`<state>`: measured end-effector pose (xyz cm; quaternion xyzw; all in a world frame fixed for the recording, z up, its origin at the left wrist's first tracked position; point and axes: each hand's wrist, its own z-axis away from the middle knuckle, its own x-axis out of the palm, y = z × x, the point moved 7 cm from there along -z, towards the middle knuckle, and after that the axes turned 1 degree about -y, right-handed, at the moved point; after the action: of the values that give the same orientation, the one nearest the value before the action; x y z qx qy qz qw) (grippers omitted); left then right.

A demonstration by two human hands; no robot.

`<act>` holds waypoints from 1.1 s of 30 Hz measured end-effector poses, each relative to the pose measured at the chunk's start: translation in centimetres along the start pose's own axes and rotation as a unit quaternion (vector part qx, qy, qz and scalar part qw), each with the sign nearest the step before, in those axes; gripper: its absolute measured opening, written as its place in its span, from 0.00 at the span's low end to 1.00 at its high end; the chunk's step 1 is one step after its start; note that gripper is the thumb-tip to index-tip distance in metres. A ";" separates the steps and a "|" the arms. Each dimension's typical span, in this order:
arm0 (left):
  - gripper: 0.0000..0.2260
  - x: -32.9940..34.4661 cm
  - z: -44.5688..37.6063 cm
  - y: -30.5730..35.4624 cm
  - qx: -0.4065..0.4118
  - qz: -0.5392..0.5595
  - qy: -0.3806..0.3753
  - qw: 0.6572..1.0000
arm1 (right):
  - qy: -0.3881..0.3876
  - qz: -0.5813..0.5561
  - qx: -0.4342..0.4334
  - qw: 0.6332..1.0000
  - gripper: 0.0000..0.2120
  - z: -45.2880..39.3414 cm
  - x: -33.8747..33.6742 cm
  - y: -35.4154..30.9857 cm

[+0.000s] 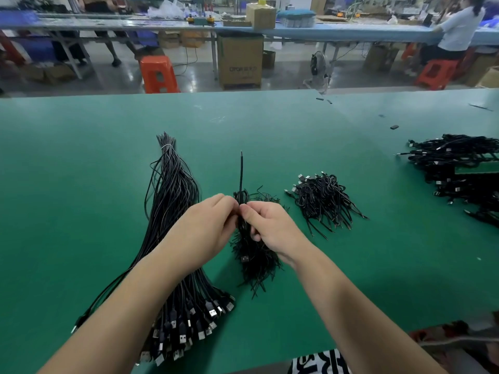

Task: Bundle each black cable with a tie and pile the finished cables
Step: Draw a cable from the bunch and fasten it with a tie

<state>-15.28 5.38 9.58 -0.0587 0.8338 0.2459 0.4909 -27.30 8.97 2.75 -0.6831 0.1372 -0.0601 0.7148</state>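
Both hands meet over the ties: left hand and right hand pinch one coiled cable, its long axis pointing away, free end upright. The finished pile lies right of it, nearer the right hand.

Hidden and cut-off parts at the cable bench

The left hand and right hand cover the coiled cable where they pinch it, so any tie cannot be made out. The far heap of cables runs off the right edge; the left forearm hides part of the long cable bunch.
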 end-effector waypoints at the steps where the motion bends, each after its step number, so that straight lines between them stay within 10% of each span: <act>1: 0.02 0.0 0.1 0.3 0.023 -0.015 -0.002 1.000 | -0.016 -0.049 0.016 0.999 0.14 0.0 0.3 0.3; 9: 0.03 0.6 0.5 0.9 0.069 -0.062 0.001 0.996 | 0.042 -0.093 0.059 0.993 0.07 -0.2 -0.3 1.5; 21: 0.06 1.6 0.3 -4.1 -0.222 0.266 0.004 0.938 | -0.034 -0.021 -0.037 0.999 0.11 0.1 -0.5 0.0; 33: 0.03 0.9 -0.2 -0.6 -0.019 0.091 0.016 0.996 | -0.023 -0.103 0.047 0.993 0.14 0.2 -0.5 0.2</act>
<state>-15.75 4.92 8.69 0.0043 0.8388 0.3040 0.4517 -27.73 9.27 2.62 -0.6604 0.0463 -0.1240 0.7392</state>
